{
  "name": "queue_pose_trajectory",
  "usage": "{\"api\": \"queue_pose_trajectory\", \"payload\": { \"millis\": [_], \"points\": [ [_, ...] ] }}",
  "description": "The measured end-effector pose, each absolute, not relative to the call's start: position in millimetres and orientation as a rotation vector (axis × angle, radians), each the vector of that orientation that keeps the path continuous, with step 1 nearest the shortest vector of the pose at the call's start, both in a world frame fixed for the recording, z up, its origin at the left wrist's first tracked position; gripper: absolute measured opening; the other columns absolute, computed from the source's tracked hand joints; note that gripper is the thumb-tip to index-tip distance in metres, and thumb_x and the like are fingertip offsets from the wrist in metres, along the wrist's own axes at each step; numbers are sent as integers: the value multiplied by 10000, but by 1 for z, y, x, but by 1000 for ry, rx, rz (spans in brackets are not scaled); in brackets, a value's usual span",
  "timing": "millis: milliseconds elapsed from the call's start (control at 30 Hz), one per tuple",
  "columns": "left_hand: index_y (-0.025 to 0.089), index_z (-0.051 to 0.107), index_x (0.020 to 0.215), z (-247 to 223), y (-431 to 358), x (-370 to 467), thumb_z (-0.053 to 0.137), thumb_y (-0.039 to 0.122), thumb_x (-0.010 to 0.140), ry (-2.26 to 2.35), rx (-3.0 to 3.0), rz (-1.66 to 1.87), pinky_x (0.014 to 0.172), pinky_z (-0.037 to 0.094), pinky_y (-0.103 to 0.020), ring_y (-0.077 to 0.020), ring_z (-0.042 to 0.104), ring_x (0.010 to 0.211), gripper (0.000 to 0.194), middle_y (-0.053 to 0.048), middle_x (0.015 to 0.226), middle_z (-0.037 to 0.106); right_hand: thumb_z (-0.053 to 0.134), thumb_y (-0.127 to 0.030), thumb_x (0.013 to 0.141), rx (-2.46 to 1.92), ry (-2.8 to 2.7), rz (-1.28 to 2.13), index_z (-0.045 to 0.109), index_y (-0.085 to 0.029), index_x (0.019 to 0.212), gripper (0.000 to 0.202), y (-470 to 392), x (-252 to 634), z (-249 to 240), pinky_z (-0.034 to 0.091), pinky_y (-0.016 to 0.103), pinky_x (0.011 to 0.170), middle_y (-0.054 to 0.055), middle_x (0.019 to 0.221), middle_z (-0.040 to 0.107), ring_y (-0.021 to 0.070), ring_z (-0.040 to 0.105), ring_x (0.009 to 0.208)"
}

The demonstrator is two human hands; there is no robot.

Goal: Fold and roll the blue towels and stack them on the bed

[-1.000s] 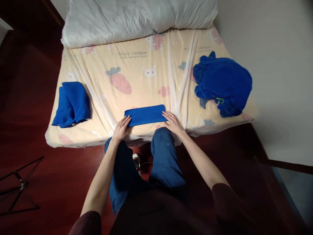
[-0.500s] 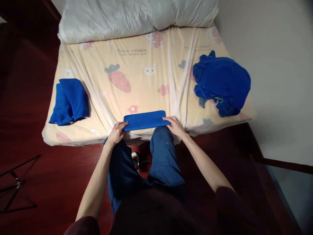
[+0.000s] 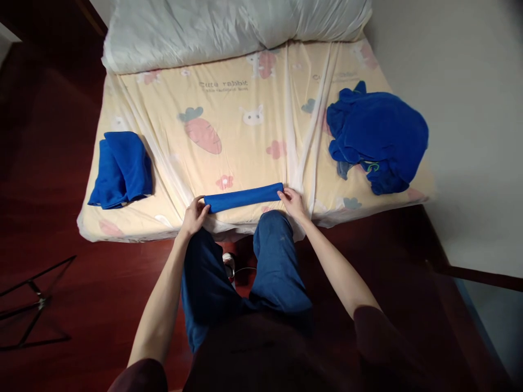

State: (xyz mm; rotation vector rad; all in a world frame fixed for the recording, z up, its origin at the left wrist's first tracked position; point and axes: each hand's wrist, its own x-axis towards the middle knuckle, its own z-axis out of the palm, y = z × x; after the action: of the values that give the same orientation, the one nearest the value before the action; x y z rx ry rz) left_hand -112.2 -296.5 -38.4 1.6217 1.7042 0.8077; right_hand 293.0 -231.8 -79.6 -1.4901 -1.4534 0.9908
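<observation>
Head view: left hand [image 3: 193, 216] and right hand [image 3: 294, 203] pinch a cloth [image 3: 245, 197] folded narrow; the pile [image 3: 382, 139] lies unfolded.

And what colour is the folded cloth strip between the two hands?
The folded cloth strip is plain blue, seen best in the head view.

the cloth strip [image 3: 244, 198] is blue, the sheet [image 3: 243, 155] yellow with pink carrot and white rabbit prints.
</observation>
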Motion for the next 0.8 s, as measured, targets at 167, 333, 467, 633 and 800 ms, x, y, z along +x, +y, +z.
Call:
{"api": "queue_pose_trajectory", "payload": {
  "millis": [167,333,467,633,800],
  "points": [
    [206,518,1329,-36,-293,-111,571,579,926,1704,1511,821,789,515,-333,-207,667,762,551,-27,829,713,645,-696,847,-1561,-1420,934,695,-194,936,512,-225,286,-82,575,368,784,109,900,764,252,727,840],
    [223,554,1224,-40,-286,-106,569,551,926,1790,1428,820,745,493,-316,-198,647,709,444,-18,781,715,664,-672,849,-1681,-1438,817,719,-191,876,486,-221,280,-77,534,340,685,88,752,752,247,706,728],
    [230,572,1161,-47,-283,-103,574,508,937,1843,1442,811,766,507,-332,-212,657,713,357,-18,766,709,680,-608,870,-1737,-1483,773,720,-201,832,410,-219,277,-72,541,349,701,79,722,743,247,699,712],
    [182,629,1222,-40,-288,-89,578,414,956,2055,1736,919,1025,482,-508,-345,647,1145,357,-177,1129,719,628,-474,949,-1686,-1664,505,751,-183,1033,328,-222,274,-56,545,497,990,153,1005,769,329,693,1023],
    [171,503,1538,-24,-287,-39,469,396,1038,1781,2146,829,1286,239,-566,-351,314,1578,549,-168,1664,409,465,-343,1060,-1387,-2132,398,561,-237,1522,483,-227,241,-21,337,583,1261,99,1616,500,327,416,1524]
  ]
}}
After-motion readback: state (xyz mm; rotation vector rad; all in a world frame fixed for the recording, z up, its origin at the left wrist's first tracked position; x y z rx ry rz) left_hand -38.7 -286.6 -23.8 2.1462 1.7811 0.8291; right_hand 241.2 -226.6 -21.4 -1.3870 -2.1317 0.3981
